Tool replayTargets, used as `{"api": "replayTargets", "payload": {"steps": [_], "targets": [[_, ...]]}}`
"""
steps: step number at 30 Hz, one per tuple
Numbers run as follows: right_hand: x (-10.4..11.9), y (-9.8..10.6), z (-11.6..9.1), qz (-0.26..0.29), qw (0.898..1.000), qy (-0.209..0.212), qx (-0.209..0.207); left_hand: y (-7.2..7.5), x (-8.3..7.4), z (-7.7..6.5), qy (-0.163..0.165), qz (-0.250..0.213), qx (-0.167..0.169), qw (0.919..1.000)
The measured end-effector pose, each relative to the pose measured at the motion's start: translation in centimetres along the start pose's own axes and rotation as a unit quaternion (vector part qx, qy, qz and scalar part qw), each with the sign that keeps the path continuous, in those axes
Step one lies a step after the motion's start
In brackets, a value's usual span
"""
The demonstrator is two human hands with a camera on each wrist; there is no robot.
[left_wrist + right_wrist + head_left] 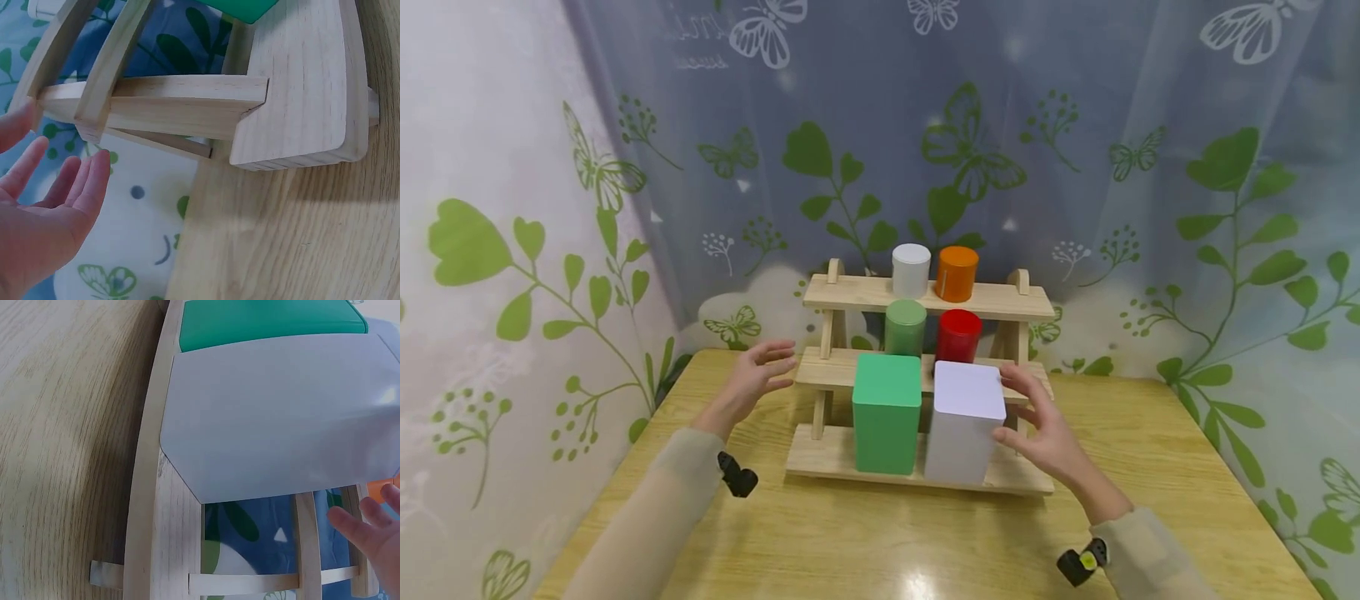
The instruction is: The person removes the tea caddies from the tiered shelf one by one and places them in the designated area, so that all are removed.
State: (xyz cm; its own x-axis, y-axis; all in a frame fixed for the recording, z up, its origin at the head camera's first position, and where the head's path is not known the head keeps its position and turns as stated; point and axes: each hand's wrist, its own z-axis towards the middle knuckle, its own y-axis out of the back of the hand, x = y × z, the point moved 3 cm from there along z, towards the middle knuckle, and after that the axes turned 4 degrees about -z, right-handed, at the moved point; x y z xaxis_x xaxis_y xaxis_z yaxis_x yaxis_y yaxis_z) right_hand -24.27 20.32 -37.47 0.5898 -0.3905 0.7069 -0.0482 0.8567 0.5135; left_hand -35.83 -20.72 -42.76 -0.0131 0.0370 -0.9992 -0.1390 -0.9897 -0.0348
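A three-tier wooden rack (917,296) stands on the table. On its bottom step are a green rectangular box (886,425) and a white rectangular box (964,433), side by side. My right hand (1043,425) is at the right side of the white box, thumb and fingers apart, with its fingertips close to the top edge. My left hand (758,379) hovers left of the rack, palm inward and fingers loosely extended, holding nothing. In the left wrist view, the left fingers (94,187) are beside the rack's side posts (115,69).
On the middle step, a light green can (906,325) and a red can (958,335) stand behind the boxes. A white can (912,268) and an orange can (957,275) are on the top step. A patterned curtain (865,108) hangs behind the wooden table (820,542).
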Motion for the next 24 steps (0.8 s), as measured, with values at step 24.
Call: {"api": "replayTargets", "payload": {"steps": [24], "targets": [[-1.1,-1.2,0.7,0.031,0.999,0.017,0.020,-0.4,2.2,1.9,0.056,-0.058,-0.010,0.9967]]}}
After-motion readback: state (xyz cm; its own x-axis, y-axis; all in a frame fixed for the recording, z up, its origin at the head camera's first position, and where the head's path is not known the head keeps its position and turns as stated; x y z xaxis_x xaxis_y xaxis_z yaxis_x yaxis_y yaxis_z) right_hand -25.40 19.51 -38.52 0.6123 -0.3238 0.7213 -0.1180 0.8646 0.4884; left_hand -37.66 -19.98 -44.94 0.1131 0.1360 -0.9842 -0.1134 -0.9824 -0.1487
